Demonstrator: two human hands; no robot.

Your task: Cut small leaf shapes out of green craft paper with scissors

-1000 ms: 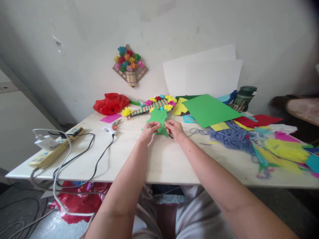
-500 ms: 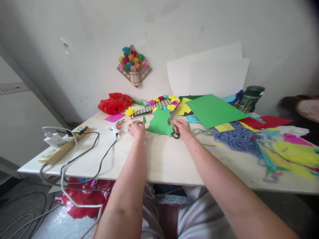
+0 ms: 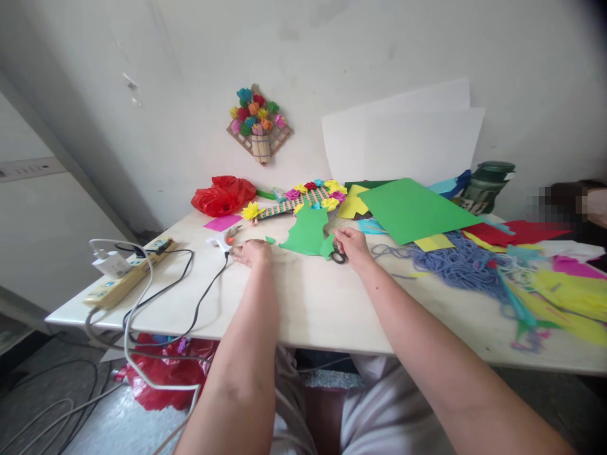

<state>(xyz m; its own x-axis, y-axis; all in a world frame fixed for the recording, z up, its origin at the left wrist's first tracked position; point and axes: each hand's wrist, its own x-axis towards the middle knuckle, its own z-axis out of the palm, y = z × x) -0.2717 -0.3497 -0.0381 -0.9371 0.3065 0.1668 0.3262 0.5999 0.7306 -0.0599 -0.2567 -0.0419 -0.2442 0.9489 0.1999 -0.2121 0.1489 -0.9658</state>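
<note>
My left hand [image 3: 251, 253] lies low on the white table [image 3: 313, 303], fingers stretched out towards a white glue gun [image 3: 219, 242], with nothing in it. A small green scrap [image 3: 270, 240] lies just beyond its knuckles. My right hand [image 3: 351, 244] is closed round black-handled scissors [image 3: 337, 257], and a cut green paper shape [image 3: 306, 234] lies at its fingertips, partly raised off the table.
A power strip [image 3: 128, 278] with a plug and cables sits at the left edge. At the back are a red plastic bag [image 3: 222, 194], a woven strip with paper flowers [image 3: 308, 193] and a green sheet [image 3: 412, 208]. Blue yarn [image 3: 455, 262] and coloured paper scraps [image 3: 559, 281] cover the right side.
My left hand has let go of the green shape and moved left and down to the table near the glue gun. A small green scrap now lies apart from the shape.
</note>
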